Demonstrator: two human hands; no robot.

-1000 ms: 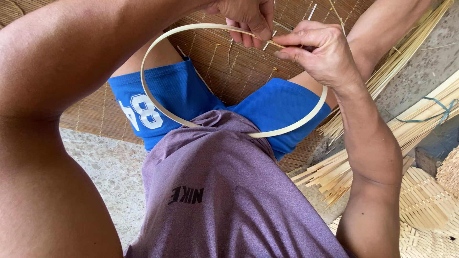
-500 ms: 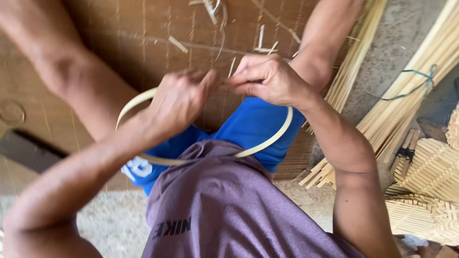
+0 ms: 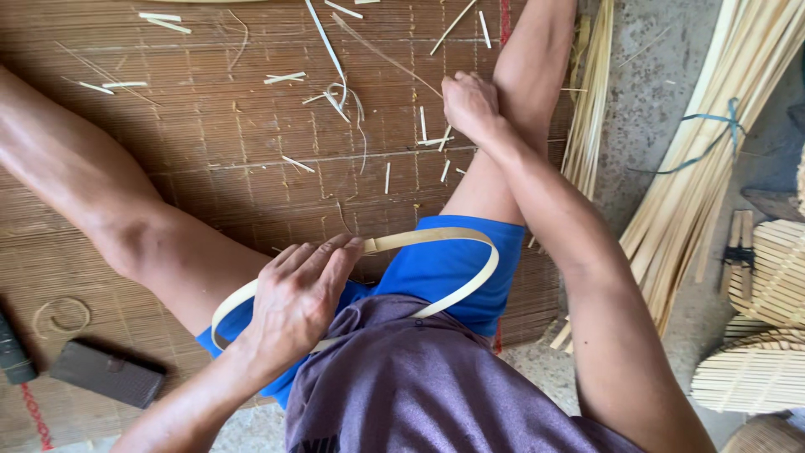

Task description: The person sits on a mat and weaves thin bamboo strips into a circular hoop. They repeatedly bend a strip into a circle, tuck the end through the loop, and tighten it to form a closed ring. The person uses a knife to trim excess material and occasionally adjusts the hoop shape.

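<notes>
You have one bamboo hoop (image 3: 457, 252) in hand, a single flat pale strip bent into an oval loop that lies across your lap over the blue shorts (image 3: 453, 277), its long axis running from lower left to upper right. Your left hand (image 3: 298, 298) rests on the loop's near-left part, fingers stretched long and close together, pinching the strip at its top edge. Your right hand (image 3: 470, 105) is well apart from the hoop, curled over loose bamboo slivers (image 3: 436, 138) on the woven mat (image 3: 193, 159) beside your right knee; whether it grips one I cannot tell. One tied bundle of bamboo strips (image 3: 704, 159) lies at the right, two dark blocks (image 3: 105, 373) at the lower left, and woven bamboo pieces (image 3: 767, 319) are stacked at the right edge.
</notes>
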